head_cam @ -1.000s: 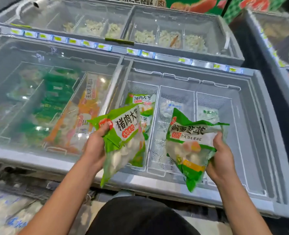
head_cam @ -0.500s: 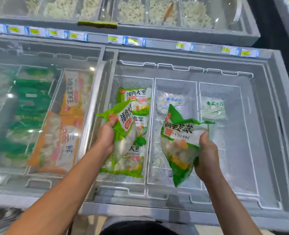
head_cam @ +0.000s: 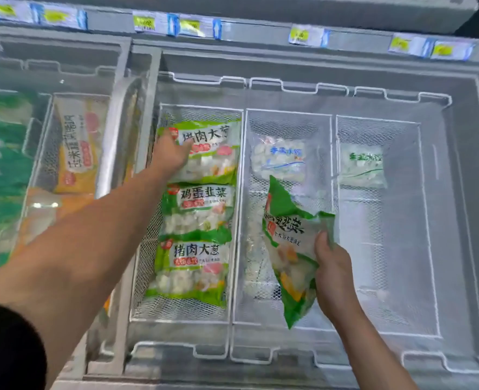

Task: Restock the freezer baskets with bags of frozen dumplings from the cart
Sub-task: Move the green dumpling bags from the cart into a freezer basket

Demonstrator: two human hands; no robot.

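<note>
The left hand (head_cam: 172, 153) rested on the far bag (head_cam: 208, 152), flat in the left basket (head_cam: 176, 315), label running crosswise. The right hand (head_cam: 332, 273) gripped a second bag (head_cam: 287, 249) over the middle basket (head_cam: 242, 277), long axis near-to-far, tilted.

Three bags (head_cam: 196, 209) lie in the left basket (head_cam: 182, 315); the middle basket (head_cam: 289, 115) and right basket (head_cam: 379, 121) hold one each.

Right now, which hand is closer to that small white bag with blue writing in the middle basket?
Right. The right hand holds a green bag just below the white bag; the left hand is one basket over.
</note>
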